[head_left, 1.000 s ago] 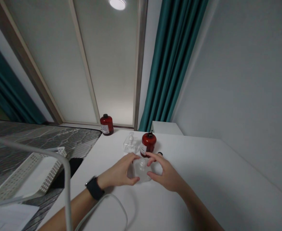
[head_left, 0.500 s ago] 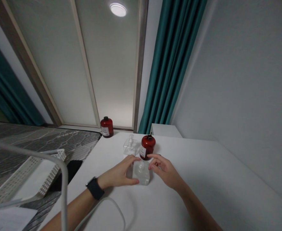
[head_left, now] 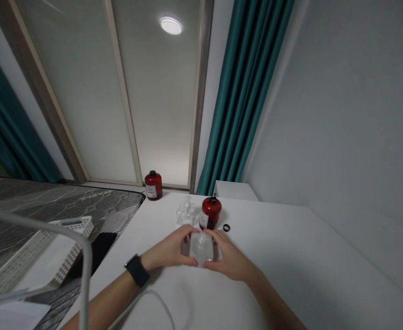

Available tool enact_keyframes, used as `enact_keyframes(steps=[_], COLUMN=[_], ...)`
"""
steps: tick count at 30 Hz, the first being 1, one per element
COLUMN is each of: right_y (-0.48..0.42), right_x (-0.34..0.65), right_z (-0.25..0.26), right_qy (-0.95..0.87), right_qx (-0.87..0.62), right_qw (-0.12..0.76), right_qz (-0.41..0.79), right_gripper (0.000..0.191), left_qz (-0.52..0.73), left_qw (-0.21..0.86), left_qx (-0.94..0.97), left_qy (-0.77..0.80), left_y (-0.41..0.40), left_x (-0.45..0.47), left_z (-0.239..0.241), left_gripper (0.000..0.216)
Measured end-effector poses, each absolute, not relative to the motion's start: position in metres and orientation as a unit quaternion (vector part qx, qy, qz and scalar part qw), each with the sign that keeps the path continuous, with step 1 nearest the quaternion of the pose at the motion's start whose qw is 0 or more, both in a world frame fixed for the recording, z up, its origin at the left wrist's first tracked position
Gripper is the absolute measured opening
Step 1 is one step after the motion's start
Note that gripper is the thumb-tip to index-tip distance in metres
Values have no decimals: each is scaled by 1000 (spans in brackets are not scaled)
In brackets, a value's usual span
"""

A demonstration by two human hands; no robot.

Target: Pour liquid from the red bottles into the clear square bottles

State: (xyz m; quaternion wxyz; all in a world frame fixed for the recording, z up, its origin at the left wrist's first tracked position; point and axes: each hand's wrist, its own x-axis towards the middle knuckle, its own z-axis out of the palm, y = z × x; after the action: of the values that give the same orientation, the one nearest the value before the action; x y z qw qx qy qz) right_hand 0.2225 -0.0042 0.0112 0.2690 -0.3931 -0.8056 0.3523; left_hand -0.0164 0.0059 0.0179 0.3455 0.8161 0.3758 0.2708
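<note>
A clear square glass bottle [head_left: 201, 248] stands on the white table between my two hands. My left hand [head_left: 170, 247] is curved around its left side, thumb and fingers at the near and far corners. Around the right side, my right hand [head_left: 234, 259] takes hold the same way. Just behind the fingertips stands a dark red bottle [head_left: 213, 208] with a white label and an uncovered-looking neck. A small black ring [head_left: 226, 230] lies on the table to its right. Left of the red bottle is another clear square bottle [head_left: 184, 214] with a rounded stopper.
A second red bottle [head_left: 153, 185] with a black cap stands at the table's far left corner. A pale cable [head_left: 87, 261] arcs across the left foreground onto the white table [head_left: 290, 270]. Left of the table sits a white perforated basket [head_left: 19, 261]. Beyond are teal curtains [head_left: 245, 91].
My right hand has moved from beside the red bottle down onto the right side of the clear bottle. The black ring now shows on the table. My left hand has stayed nearly in place.
</note>
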Motion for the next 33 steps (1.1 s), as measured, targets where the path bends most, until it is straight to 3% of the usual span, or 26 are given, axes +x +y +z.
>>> enact_keyframes(steps=[6,12,19,33], right_y=[-6,-4,-7,22], right_x=[218,226,258,347], right_z=[9,12,19,-26], right_qy=[-802,-801,-787,-682], right_qx=[-395,-396,-422,-544], right_qw=[289,292,300,398], right_qz=[343,341,336,283], right_gripper=[71,69,66,67], left_qz=[292,322,328,205], left_qw=[332,321,274,157], left_qx=[824,831,849,922], left_qy=[354,320,309,289], left_y=[6,8,-1,-12], left_x=[-15,-17,-5,11], left_z=[12,-1,2,9], left_gripper=[63,79,61,34])
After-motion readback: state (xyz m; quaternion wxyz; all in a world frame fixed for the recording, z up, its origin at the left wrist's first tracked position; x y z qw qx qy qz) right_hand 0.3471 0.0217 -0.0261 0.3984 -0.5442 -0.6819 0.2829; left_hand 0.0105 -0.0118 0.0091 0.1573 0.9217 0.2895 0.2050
